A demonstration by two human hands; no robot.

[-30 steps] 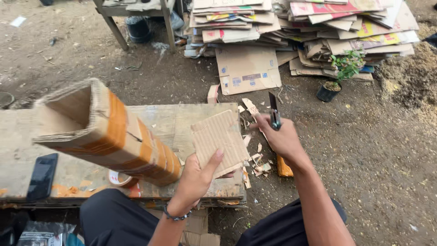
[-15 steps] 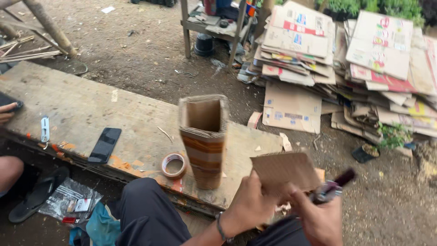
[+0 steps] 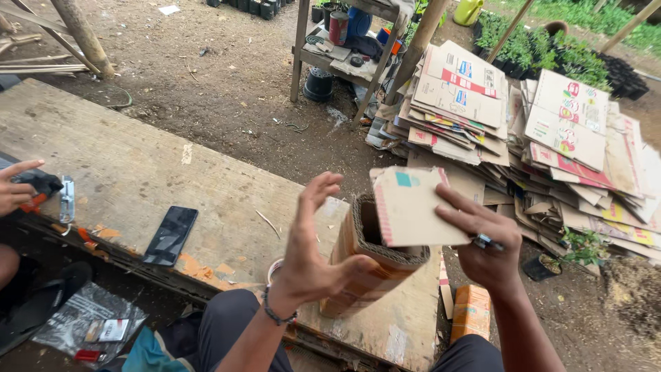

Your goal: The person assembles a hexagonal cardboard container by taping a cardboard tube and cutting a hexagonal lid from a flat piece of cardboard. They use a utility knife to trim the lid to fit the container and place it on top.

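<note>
From the head camera I count one rolled cardboard tube [image 3: 368, 265], one flat cardboard piece [image 3: 413, 207], one black phone [image 3: 170, 235] and one roll of tape [image 3: 273, 269], mostly hidden behind my left wrist. I also see one orange carton [image 3: 472, 311] on the ground and a single broad stack of flattened boxes [image 3: 523, 131] beyond my right hand.

The wooden table [image 3: 138, 165] runs out just right of the tube, which stands close to that corner and the near edge. Left of my left hand the boards lie open as far as the phone. Another person's hand [image 3: 17, 186] sits at the far left edge, well apart from mine.

My left hand [image 3: 310, 255] is spread wide, thumb pressed against the tube's near side and fingers lifted free above it. My right hand [image 3: 482, 241] pinches the flat piece by its right edge and grips a small dark tool; I cannot tell what kind. The piece hovers over the tube's open top, between my two hands.
</note>
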